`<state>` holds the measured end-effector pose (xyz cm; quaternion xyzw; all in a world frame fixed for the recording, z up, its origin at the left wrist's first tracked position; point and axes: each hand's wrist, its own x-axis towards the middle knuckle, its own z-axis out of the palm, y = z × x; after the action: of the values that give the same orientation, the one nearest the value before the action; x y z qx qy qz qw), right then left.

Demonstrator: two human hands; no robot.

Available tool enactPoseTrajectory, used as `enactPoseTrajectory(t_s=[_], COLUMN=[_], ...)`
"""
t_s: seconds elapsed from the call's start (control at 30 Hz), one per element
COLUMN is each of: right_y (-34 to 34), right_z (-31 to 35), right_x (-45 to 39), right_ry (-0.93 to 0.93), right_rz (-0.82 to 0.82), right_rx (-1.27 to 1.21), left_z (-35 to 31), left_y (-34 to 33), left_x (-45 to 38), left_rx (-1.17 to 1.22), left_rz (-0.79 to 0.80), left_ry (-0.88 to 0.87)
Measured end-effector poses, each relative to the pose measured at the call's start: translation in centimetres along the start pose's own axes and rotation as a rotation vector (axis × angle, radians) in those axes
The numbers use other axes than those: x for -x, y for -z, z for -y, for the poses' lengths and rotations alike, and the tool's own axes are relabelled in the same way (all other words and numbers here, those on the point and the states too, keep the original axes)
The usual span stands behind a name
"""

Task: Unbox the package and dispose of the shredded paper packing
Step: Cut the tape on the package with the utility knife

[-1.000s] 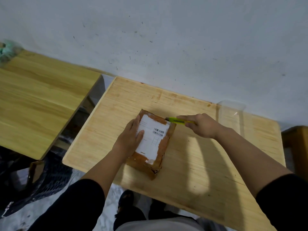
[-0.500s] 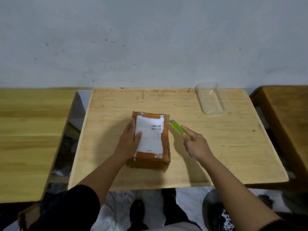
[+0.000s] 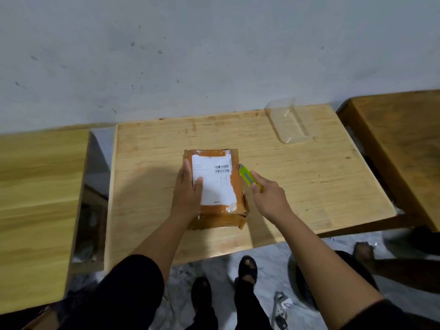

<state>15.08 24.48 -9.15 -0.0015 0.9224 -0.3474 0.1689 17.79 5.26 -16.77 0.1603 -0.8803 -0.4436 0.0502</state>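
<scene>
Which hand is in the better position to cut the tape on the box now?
The right hand. It already grips the green cutter, whose tip lies beside the right edge of the box. The left hand rests flat on the box top and holds it steady, so it should probably stay there.

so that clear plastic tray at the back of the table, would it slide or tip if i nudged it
The clear thin-walled plastic tray probably weighs very little, so a nudge would likely send it skating over the smooth wooden table. It lies low and flat, so tipping seems unlikely. Its walls look thin and may flex if pinched.
</scene>
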Motion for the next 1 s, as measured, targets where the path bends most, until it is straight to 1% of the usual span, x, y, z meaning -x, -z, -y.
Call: enactPoseTrajectory(t_s=[0.3, 0.53, 0.63, 0.77, 0.87, 1.0], right_y=[0.6, 0.8, 1.0, 0.4, 0.3, 1.7], right_z=[0.9, 0.6, 0.3, -1.0, -1.9, -2.7], right_x=[1.2, 1.9, 2.4, 4.1, 5.2, 6.0], right_ry=[-0.006, -0.045, -0.028, -0.059, -0.016, 0.073], right_rz=[0.068, 0.119, 0.125, 0.144, 0.143, 0.072], right_rx=[0.144, 0.156, 0.192, 0.159, 0.155, 0.127], left_z=[-0.2, -0.2, -0.3, -0.1, -0.1, -0.1], left_y=[-0.1, -0.3, -0.4, -0.5, -0.4, 0.0], left_x=[0.1, 0.0, -0.1, -0.2, -0.2, -0.2], left_rx=[-0.003, -0.011, -0.023, -0.024, -0.012, -0.015], left_rz=[-0.016, -0.022, -0.023, -0.018, -0.012, 0.031], left_ry=[0.027, 0.044, 0.053, 0.053, 0.061, 0.041])
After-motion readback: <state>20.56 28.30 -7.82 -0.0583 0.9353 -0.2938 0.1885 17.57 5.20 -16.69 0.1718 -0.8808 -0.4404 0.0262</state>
